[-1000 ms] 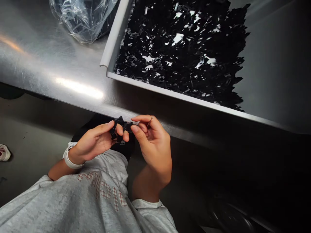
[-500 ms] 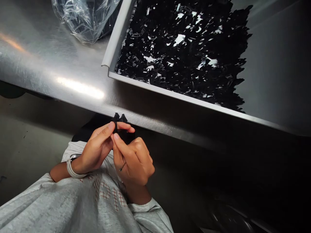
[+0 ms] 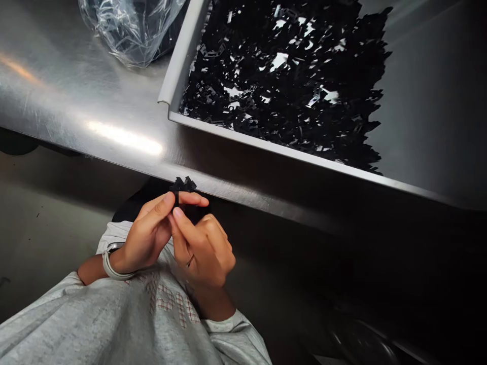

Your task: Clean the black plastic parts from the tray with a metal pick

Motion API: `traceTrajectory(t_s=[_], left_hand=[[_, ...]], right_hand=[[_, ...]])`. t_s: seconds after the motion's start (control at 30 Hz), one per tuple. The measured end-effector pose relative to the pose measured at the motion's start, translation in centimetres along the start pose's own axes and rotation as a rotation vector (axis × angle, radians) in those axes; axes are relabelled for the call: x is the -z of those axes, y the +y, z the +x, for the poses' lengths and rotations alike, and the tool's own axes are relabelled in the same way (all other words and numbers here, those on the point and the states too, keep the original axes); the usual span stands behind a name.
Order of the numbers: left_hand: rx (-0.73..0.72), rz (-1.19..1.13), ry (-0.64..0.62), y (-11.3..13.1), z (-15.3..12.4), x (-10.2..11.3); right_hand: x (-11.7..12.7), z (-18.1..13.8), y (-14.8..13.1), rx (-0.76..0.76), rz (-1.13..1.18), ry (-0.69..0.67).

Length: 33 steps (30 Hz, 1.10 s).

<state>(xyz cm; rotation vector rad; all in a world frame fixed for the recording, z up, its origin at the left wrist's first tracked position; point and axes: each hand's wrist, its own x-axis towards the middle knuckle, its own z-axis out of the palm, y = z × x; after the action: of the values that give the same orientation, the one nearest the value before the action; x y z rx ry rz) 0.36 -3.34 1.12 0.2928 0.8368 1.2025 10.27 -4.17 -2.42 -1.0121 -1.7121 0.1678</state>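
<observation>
My left hand (image 3: 150,230) pinches a small black plastic part (image 3: 182,185) between thumb and forefinger, just below the steel table's front edge (image 3: 228,190). My right hand (image 3: 201,248) is curled closed against the left, its thumb pressed to the underside of the same part; a thin dark thing lies across its fingers. A white band sits on my left wrist (image 3: 110,263). Both hands hover over my lap, in front of a grey sweatshirt.
A shallow metal tray (image 3: 178,66) on the table holds a big heap of black plastic parts (image 3: 289,76). A crumpled clear plastic bag (image 3: 129,25) lies at the back left. The floor shows at the left, below the table.
My right hand turned over and curled in under the left, moving down and left. The black part now sticks up above my left fingertips, slightly higher than before.
</observation>
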Motion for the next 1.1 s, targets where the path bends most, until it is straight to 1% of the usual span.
traceTrajectory(t_s=[0.07, 0.1, 0.17, 0.23, 0.33, 0.43, 0.57, 0.63, 0.83, 0.9, 1.0, 1.1], left_hand=[[0.005, -0.033, -0.004, 0.1, 0.0, 0.0], [0.01, -0.06, -0.005, 0.2, 0.0, 0.0], [0.014, -0.111, -0.007, 0.5, 0.1, 0.0], [0.006, -0.132, -0.029, 0.7, 0.2, 0.1], [0.004, -0.115, -0.063, 0.8, 0.4, 0.3], [0.033, -0.093, -0.069, 0.9, 0.5, 0.5], [0.097, -0.074, -0.064, 1.0, 0.6, 0.6], [0.104, -0.09, -0.074, 1.1, 0.6, 0.7], [0.054, -0.075, -0.071, 1.3, 0.6, 0.8], [0.049, -0.051, -0.065, 1.4, 0.7, 0.8], [0.06, -0.004, -0.055, 1.5, 0.8, 0.7], [0.07, 0.024, -0.07, 1.5, 0.8, 0.7]], right_hand=[[0.2, -0.2, 0.0, -0.007, 0.083, -0.012], [0.4, -0.3, 0.0, -0.043, 0.142, -0.009], [0.8, -0.2, 0.0, -0.197, 0.247, 0.035], [1.2, 0.2, 0.1, -0.415, 0.302, 0.058], [1.5, 0.8, 0.4, -0.68, 0.359, -0.03], [1.6, 1.3, 0.6, -0.833, 0.448, -0.11], [1.6, 1.4, 0.7, -0.921, 0.571, -0.188], [1.7, 1.2, 0.8, -0.969, 0.627, -0.216], [1.6, 0.2, 1.2, -1.028, 0.804, -0.144], [1.4, 0.3, 1.1, -1.076, 0.857, -0.152], [1.2, 0.7, 0.8, -1.154, 0.998, -0.165], [1.1, 1.2, 0.7, -1.2, 1.128, -0.16]])
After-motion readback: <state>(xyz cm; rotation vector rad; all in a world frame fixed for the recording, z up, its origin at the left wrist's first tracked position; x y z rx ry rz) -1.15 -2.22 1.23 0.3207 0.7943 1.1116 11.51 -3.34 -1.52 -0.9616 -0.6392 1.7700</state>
